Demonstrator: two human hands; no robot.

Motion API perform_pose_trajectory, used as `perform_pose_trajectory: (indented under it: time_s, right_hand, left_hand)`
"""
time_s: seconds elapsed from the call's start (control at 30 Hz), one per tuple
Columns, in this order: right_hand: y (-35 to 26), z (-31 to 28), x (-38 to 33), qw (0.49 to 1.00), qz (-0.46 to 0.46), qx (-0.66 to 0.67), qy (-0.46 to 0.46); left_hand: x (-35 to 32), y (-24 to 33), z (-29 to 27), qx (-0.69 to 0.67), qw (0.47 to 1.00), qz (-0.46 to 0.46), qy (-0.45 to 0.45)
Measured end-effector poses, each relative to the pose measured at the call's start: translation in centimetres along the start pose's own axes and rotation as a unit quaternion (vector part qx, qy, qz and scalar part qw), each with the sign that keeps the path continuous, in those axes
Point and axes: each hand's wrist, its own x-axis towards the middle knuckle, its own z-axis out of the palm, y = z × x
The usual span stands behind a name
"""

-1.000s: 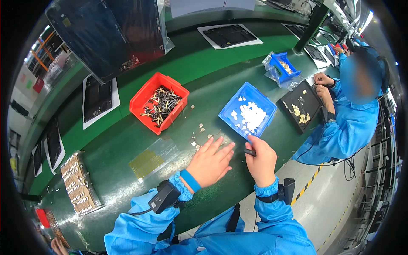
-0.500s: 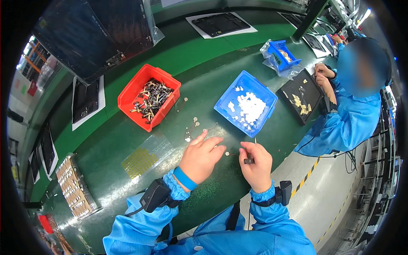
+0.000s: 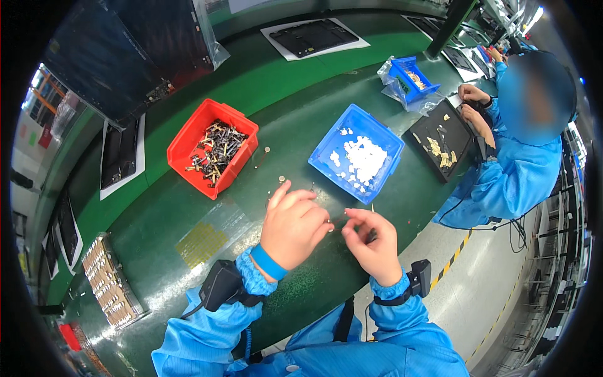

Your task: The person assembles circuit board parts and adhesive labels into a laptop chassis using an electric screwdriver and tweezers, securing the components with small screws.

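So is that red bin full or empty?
Partly filled: the red bin holds a heap of small dark parts, yet bare red bottom shows beside them.

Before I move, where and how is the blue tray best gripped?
Probably the rim of the blue tray at its left and right corners, left hand and right hand coming from the near side. It sits turned, one corner toward the person, and is open-topped with loose white pieces, so a level, two-sided hold looks safest.

Two blue bins [image 3: 372, 127], one red bin [image 3: 239, 163]
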Motion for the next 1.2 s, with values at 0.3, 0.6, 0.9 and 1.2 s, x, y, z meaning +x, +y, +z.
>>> perform_pose_trajectory:
  time_s: [0.3, 0.6, 0.9, 1.2]
  right_hand:
    - [-0.9, 1.7, -1.1, 0.961, 0.067, 0.252, -0.094]
    - [-3.1, 2.9, -2.0, 0.975, -0.089, 0.194, -0.068]
    - [0.2, 2.0, -0.6, 0.971, -0.097, 0.175, 0.131]
    - [-2.5, 1.5, -1.0, 0.965, -0.200, 0.152, 0.076]
  left_hand:
    - [-2.5, 1.3, -3.7, -0.209, 0.974, -0.058, -0.064]
    - [-3.1, 2.0, -7.0, -0.261, 0.959, -0.099, -0.048]
    - [14.5, -8.1, -7.4, 0.113, 0.979, -0.094, -0.138]
    - [20.2, -31.9, 2.5, 0.399, 0.856, -0.229, -0.236]
